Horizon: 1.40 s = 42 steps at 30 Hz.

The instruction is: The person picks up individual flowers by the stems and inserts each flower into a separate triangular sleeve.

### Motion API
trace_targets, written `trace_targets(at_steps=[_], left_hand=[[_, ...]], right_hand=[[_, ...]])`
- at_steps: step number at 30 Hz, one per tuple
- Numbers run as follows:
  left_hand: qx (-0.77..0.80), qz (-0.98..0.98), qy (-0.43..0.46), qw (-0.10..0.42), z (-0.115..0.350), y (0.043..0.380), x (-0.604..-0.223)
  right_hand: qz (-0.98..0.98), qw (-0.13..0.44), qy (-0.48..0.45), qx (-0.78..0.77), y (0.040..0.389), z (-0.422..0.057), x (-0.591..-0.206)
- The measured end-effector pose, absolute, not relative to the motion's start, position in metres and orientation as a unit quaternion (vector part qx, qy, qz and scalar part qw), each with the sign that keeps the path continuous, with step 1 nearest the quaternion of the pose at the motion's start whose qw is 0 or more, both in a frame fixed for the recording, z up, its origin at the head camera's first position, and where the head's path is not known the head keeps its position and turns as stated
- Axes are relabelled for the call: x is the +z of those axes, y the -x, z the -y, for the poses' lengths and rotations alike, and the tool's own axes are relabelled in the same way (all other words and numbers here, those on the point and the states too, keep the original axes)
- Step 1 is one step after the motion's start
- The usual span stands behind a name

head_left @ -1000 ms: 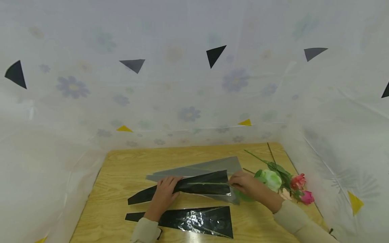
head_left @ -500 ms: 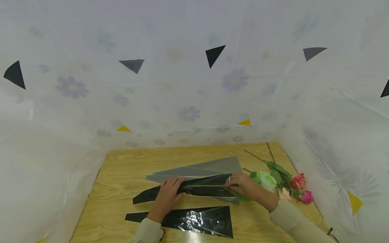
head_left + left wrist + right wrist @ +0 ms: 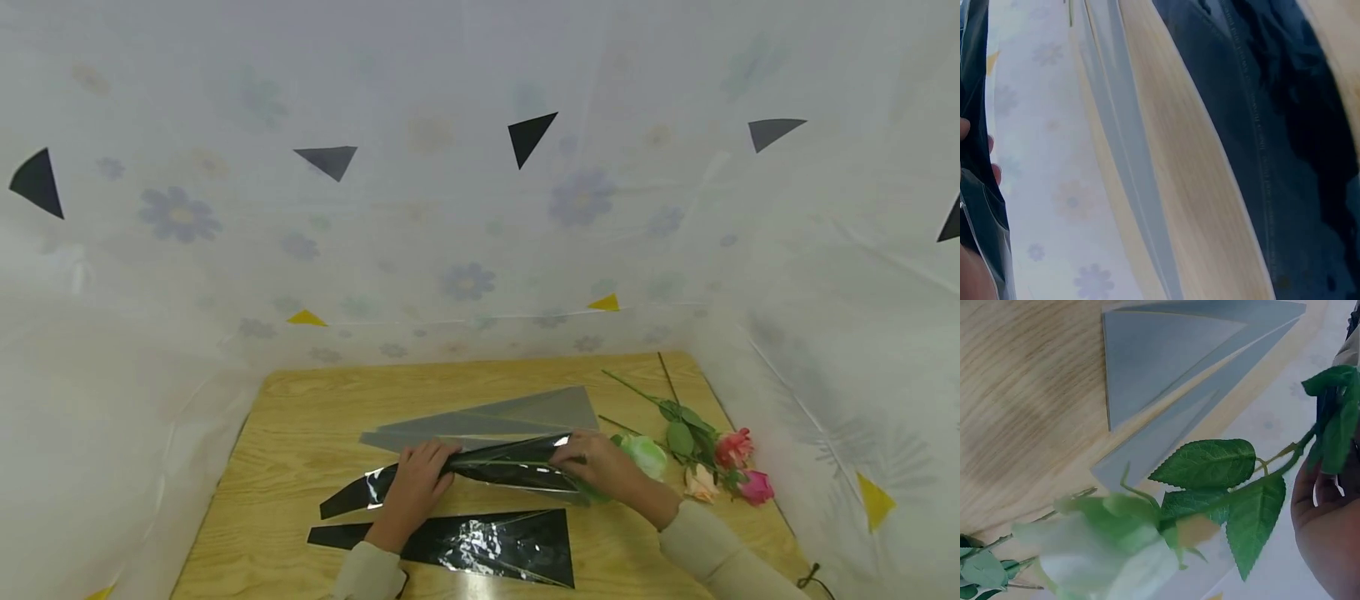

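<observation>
My left hand (image 3: 418,487) grips a black plastic flower sleeve (image 3: 510,475) near its middle, fingers over the top. In the left wrist view its fingertips (image 3: 995,174) show at the edge of the dark film. My right hand (image 3: 600,467) pinches the green stem of a pale green and white rose (image 3: 647,455) at the sleeve's wide mouth. The stem lies along the inside of the sleeve, toward my left hand. The right wrist view shows the bloom (image 3: 1116,556) and leaves (image 3: 1210,464) outside the sleeve, and the hand at the right edge.
A second black sleeve (image 3: 487,546) lies flat nearer me. Translucent grey sleeves (image 3: 517,408) lie behind the held one. At the right of the wooden table (image 3: 315,408) are a coral rose (image 3: 733,447), a pink rose (image 3: 756,487) and a peach rose (image 3: 701,482).
My right hand and the rose have moved slightly left, with the stem further into the sleeve. The sleeve's film has bunched and tilted; my left hand has shifted slightly.
</observation>
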<state>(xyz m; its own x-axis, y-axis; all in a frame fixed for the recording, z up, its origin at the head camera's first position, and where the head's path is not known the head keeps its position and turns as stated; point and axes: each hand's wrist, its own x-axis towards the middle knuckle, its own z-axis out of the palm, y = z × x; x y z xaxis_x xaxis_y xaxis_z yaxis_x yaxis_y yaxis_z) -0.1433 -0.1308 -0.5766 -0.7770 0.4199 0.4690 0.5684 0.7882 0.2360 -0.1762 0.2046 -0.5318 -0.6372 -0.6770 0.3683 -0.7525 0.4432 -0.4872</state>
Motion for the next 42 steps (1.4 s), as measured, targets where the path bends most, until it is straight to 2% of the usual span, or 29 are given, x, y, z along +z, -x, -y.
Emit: trace_targets(at_steps=[8, 14, 20, 29, 31, 38, 42], left_hand=[[-0.162, 0.929, 0.272, 0.191, 0.132, 0.14, -0.588], [-0.145, 0.936, 0.269, 0.174, 0.134, 0.138, -0.594], [-0.148, 0.935, 0.273, 0.171, 0.135, 0.139, -0.596], [-0.156, 0.937, 0.265, 0.164, 0.138, 0.14, -0.597], [-0.159, 0.937, 0.266, 0.159, 0.138, 0.139, -0.597], [-0.167, 0.933, 0.275, 0.16, 0.137, 0.139, -0.595], [-0.159, 0.938, 0.267, 0.151, 0.139, 0.14, -0.594]], right_hand=[[0.864, 0.008, -0.389, 0.319, 0.174, -0.213, -0.543], [0.918, -0.007, -0.251, 0.306, 0.178, -0.235, -0.558], [0.92, -0.093, -0.148, 0.35, 0.179, -0.277, -0.573], [0.876, -0.212, -0.16, 0.402, 0.173, -0.305, -0.591], [0.871, -0.212, -0.163, 0.412, 0.172, -0.307, -0.597], [0.89, -0.139, -0.201, 0.385, 0.172, -0.31, -0.612], [0.888, -0.138, -0.195, 0.392, 0.174, -0.311, -0.607]])
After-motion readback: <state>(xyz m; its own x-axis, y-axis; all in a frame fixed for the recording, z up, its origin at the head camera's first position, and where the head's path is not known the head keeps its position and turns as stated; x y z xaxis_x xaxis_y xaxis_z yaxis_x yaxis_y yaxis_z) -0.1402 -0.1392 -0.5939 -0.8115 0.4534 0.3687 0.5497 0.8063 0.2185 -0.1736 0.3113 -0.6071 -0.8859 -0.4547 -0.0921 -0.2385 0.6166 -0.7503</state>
